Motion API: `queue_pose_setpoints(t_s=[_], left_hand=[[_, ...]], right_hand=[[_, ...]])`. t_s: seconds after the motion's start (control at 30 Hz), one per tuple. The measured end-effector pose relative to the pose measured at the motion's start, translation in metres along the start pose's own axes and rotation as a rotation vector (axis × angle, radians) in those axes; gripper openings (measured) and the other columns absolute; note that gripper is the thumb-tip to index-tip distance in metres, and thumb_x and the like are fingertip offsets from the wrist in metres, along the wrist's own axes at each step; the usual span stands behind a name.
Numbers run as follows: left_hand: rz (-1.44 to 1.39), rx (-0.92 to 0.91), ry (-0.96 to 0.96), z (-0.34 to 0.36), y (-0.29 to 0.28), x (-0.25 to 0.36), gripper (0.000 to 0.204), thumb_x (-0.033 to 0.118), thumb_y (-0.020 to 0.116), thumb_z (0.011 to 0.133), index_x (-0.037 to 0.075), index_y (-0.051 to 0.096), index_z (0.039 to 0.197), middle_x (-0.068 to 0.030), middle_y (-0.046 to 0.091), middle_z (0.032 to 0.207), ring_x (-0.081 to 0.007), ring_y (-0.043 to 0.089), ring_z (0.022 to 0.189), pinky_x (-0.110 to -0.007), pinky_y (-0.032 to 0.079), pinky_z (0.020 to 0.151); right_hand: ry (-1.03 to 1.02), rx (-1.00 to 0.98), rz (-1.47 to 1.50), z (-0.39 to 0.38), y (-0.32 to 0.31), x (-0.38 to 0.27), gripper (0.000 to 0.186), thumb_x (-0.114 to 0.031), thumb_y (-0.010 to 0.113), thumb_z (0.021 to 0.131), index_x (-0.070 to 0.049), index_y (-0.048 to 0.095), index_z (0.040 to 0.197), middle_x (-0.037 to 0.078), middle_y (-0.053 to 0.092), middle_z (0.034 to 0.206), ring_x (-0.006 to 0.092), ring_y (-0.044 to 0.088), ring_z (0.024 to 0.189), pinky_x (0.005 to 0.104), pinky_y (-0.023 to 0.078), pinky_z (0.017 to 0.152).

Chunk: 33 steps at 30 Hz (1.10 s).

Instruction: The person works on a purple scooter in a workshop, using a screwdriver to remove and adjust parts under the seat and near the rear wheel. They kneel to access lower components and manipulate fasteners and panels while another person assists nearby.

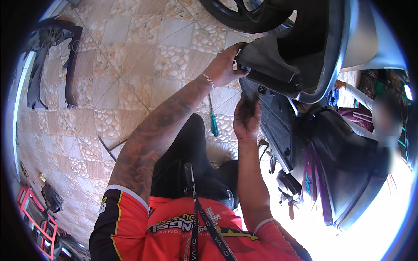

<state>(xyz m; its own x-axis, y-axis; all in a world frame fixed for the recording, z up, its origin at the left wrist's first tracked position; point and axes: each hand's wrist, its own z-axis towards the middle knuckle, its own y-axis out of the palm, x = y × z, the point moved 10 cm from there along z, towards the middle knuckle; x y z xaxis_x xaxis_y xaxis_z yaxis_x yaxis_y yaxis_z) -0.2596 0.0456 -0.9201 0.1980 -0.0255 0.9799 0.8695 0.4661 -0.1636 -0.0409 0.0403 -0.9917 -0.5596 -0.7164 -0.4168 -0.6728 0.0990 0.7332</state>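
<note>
A scooter stands at my right, its dark grey inner front panel point(267, 54) facing me. My left hand point(226, 65) is closed round the near left edge of that panel, thumb below and fingers over the top. Just below it, my right hand point(248, 115) is raised with the palm turned toward me. Its darkened fingers are bent in at the panel's lower corner, beside the black footboard point(278, 126); what they hold, if anything, is hidden. A screwdriver with a teal handle point(214, 125) lies on the floor below my left wrist.
The scooter's front wheel point(252, 17) is at the top, its black seat point(339, 135) at the right, near another person point(359, 98). A dark body panel point(72, 65) lies far left on the tiled floor point(135, 56). Red frames point(39, 217) stand lower left; a black angled tool point(109, 150) lies nearer.
</note>
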Motion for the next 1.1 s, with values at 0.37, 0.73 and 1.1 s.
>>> queue_pose_setpoints(t_s=[0.37, 0.73, 1.1], left_hand=[[-0.139, 0.043, -0.053, 0.002, 0.004, -0.012, 0.077, 0.013, 0.084, 0.075, 0.004, 0.046, 0.142, -0.0215, 0.060, 0.131, -0.0365, 0.060, 0.120, -0.042, 0.048, 0.103], [-0.160, 0.017, -0.088, 0.001, 0.015, -0.027, 0.081, 0.009, 0.081, 0.080, 0.004, 0.036, 0.147, -0.0183, 0.064, 0.124, -0.0261, 0.069, 0.109, -0.037, 0.057, 0.089], [-0.017, -0.121, -0.120, -0.002, 0.019, -0.054, 0.069, 0.007, 0.077, 0.084, -0.002, 0.037, 0.140, -0.0167, 0.061, 0.126, -0.0248, 0.063, 0.118, -0.037, 0.055, 0.097]], right_hand=[[-0.244, 0.305, -0.007, -0.047, -0.037, -0.042, 0.066, -0.039, 0.076, 0.089, -0.007, 0.049, 0.140, 0.014, 0.051, 0.141, 0.0296, 0.050, 0.133, 0.0421, 0.044, 0.116], [-0.246, 0.337, 0.016, -0.078, -0.052, -0.061, 0.066, -0.056, 0.069, 0.090, -0.013, 0.053, 0.138, 0.010, 0.052, 0.139, 0.0264, 0.050, 0.130, 0.0444, 0.042, 0.111], [-0.507, 0.623, 0.001, -0.159, -0.106, -0.120, 0.056, -0.044, 0.069, 0.095, -0.012, 0.054, 0.138, 0.010, 0.054, 0.135, 0.0255, 0.050, 0.128, 0.0381, 0.043, 0.110]])
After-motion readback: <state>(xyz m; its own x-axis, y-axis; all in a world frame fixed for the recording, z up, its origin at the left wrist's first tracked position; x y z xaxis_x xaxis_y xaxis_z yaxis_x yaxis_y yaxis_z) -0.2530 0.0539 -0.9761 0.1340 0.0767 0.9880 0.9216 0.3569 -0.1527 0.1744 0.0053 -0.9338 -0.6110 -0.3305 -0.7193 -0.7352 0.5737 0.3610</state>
